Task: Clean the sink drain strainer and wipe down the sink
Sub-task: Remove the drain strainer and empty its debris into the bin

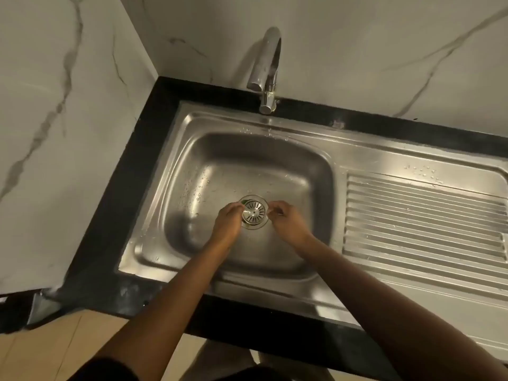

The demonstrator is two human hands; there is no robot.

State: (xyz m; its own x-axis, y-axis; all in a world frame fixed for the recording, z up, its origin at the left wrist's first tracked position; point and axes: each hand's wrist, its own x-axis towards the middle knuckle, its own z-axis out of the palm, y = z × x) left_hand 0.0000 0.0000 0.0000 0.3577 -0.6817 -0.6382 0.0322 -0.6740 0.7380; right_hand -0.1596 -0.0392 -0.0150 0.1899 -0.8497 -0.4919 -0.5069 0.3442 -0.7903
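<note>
In a marble-walled corner, black table (115,204) frames a stainless steel sink (198,166), wet, ribbed drainboard (423,218) at right. Round slotted strainer (254,213) sits in the basin drain. Left hand (228,225) fingers pinch its left edge; right hand (288,225) fingers curled beside its right rim, grasp unclear.

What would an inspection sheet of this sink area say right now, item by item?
Surface: steel sink set in a black counter, water drops on basin and ribbed drainboard.
Job's things: drain strainer in the drain opening, seemingly tilted; no cloth or sponge seen.
Clutter: nothing seen.
Hands: left hand touches the strainer's left edge; right hand is curled just right of it, contact unclear.
Cables: nothing seen.
Surroundings: chrome tap behind the basin, no running water seen; marble-look wall; tan floor below.
</note>
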